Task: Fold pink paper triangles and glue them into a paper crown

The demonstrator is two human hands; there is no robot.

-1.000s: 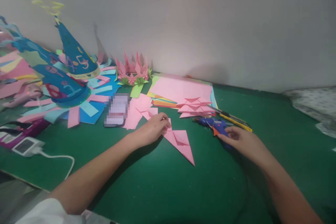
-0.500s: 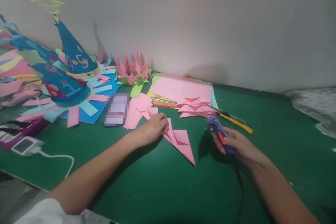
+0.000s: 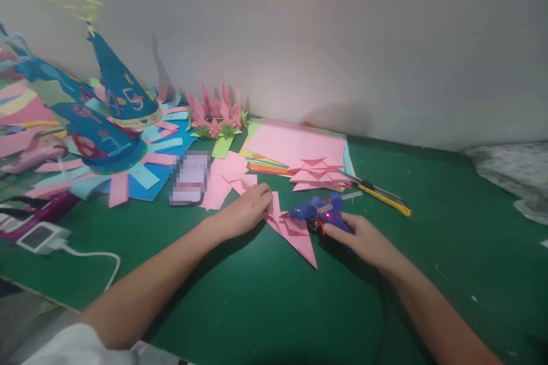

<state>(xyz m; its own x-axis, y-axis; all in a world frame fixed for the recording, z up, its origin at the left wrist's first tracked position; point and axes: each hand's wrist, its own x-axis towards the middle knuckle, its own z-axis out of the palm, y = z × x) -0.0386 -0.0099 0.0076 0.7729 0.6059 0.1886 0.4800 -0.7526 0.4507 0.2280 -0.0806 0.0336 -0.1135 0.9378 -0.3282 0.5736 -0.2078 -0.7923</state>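
Right hand (image 3: 362, 239) grips a blue glue gun (image 3: 306, 209), nozzle over folded pink paper (image 3: 305, 245). Left hand (image 3: 246, 211) pinches that paper.

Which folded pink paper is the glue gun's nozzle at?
The piece at the left hand, with its long tip pointing toward the person. Other folded pieces, like the stack beside the yellow cutter, lie farther back.

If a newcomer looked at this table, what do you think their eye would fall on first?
Probably the blue cone hats at the left, ringed by pink and pale-blue strips. Next might come the blue glue gun in the right hand, over the folded pink paper the left hand touches. The pink crown stands near the wall.
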